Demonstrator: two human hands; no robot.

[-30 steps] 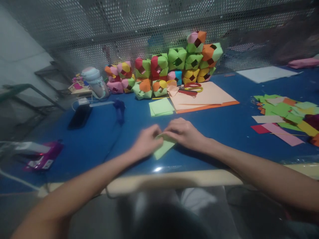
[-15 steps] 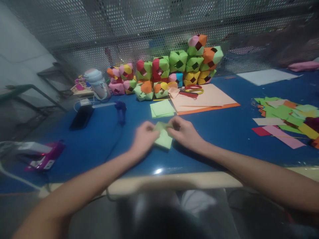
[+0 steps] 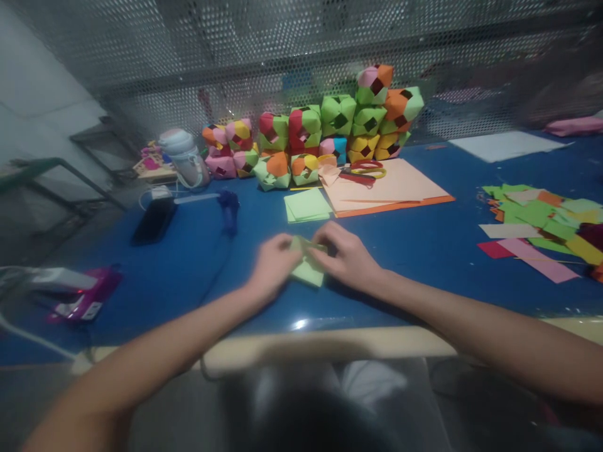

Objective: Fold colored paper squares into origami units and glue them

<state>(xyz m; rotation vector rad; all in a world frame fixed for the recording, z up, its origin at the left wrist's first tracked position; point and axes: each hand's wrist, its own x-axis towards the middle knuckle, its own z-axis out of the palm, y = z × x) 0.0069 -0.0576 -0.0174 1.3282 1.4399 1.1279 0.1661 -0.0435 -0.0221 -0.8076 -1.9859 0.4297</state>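
Observation:
A light green piece of folded paper [image 3: 309,274] is between my hands, low over the blue table. My left hand [image 3: 274,260] pinches its left side, fingers curled and thumb on top. On the other side, my right hand [image 3: 346,254] closes on the paper's upper right part, its thumb lying across the top. The fingertips hide some of the folds. Just beyond my hands lies a small stack of light green paper squares [image 3: 308,205].
Folded paper cubes [image 3: 338,115] stand stacked at the back. Scissors [image 3: 365,171] rest on peach sheets [image 3: 405,183]. Paper scraps [image 3: 541,216] lie at right. A blue glue gun [image 3: 228,212], phone [image 3: 154,221], bottle [image 3: 181,157] and pink power strip [image 3: 89,295] are at left.
My right hand has shifted slightly left, its thumb now further over the paper. The paper's upper part looks more folded. My left hand has barely moved.

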